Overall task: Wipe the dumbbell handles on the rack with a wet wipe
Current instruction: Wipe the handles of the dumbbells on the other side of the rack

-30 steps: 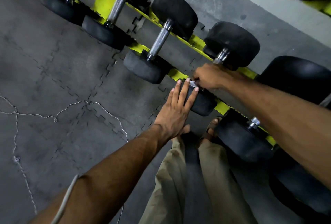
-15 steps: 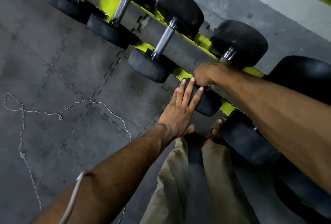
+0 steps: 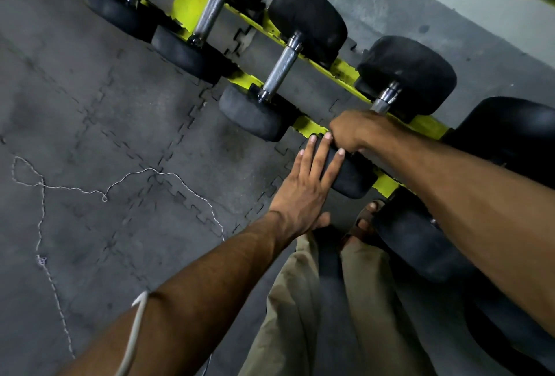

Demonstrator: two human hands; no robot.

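Dumbbell handle (image 3: 387, 99): knurled steel, lies on the yellow rack (image 3: 309, 127) at right of centre, long axis running near to far and leaning a little right, from the near head (image 3: 354, 177) up to the far head (image 3: 411, 75). Only a short bare stretch shows, beside the far head; the rest sits under my right hand (image 3: 356, 132).

Right hand: fingers curled round the handle, back of the hand up, close against the near head. Wet wipe: not visible. I take it to be inside the grip but cannot confirm.

Left hand (image 3: 306, 192): fingers straight and spread, flat on the near head, tips just beside the right hand. Bracing, by my reading.

Relation that matters: bare steel lies on the far side of the right hand. Right hand is the one on the bar; left is nearer me and off it. Next stroke, as I judge it, calls for a slide away from me along the bar, toward the far head.

Neighbour handle (image 3: 282, 69) to the left lies parallel, apart from both hands
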